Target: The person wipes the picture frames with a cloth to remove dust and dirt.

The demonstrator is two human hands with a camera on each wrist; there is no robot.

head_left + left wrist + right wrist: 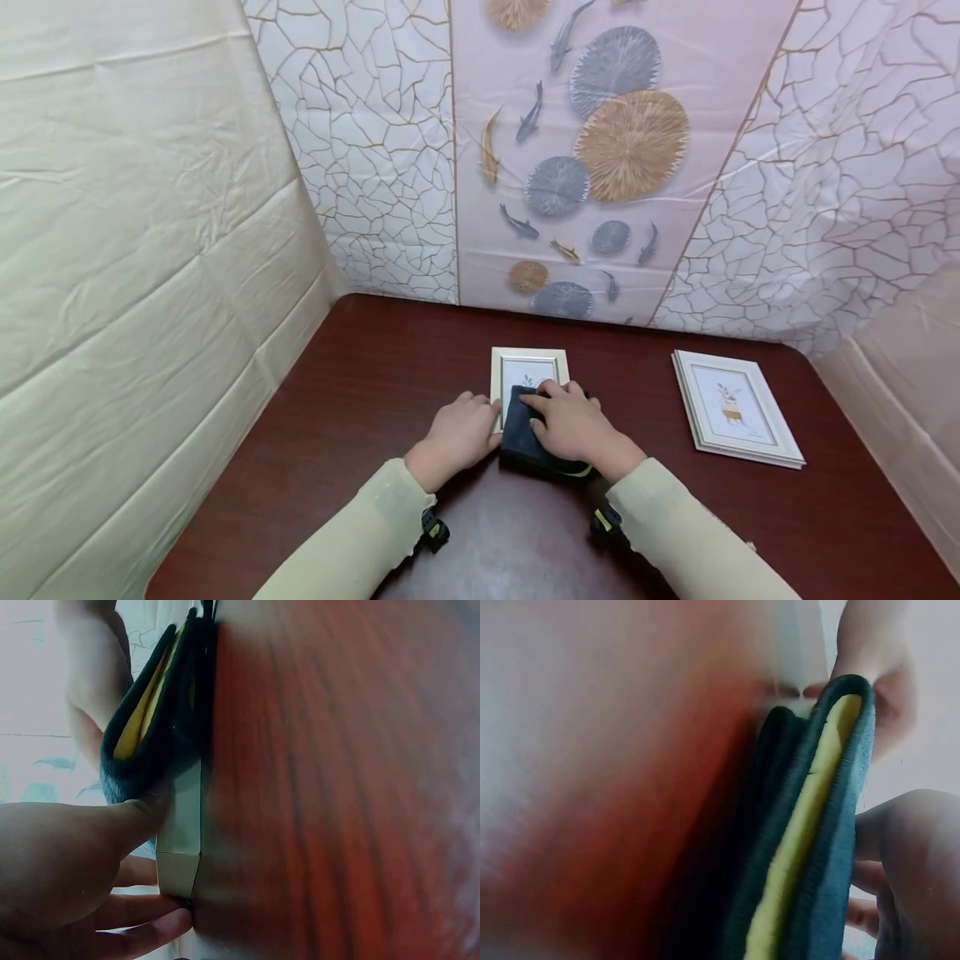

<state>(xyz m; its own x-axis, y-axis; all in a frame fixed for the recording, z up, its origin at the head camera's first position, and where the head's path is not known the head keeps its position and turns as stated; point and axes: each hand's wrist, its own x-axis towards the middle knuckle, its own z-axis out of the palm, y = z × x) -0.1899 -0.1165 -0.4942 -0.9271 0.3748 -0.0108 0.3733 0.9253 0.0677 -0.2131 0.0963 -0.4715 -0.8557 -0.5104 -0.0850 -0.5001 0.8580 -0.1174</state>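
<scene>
A white picture frame (529, 353) lies on the table before me, its plant print partly covered. Over its near right part lies a folded dark cloth (517, 433) with a yellow inner layer, which shows along the fold in the right wrist view. My left hand (459, 429) grips the frame's left edge; in the left wrist view its thumb and fingers come round the frame's corner. My right hand (573, 421) rests on top of the cloth with its fingers spread, pressing it against the frame. The frame's near right part is hidden under cloth and hand.
To the right lies a stack of white picture frames (742, 408), the top one with a plant print. The dark red wooden table (375, 367) meets a patterned backdrop (390, 167) at the back. A cream cloth wall (150, 250) stands on the left.
</scene>
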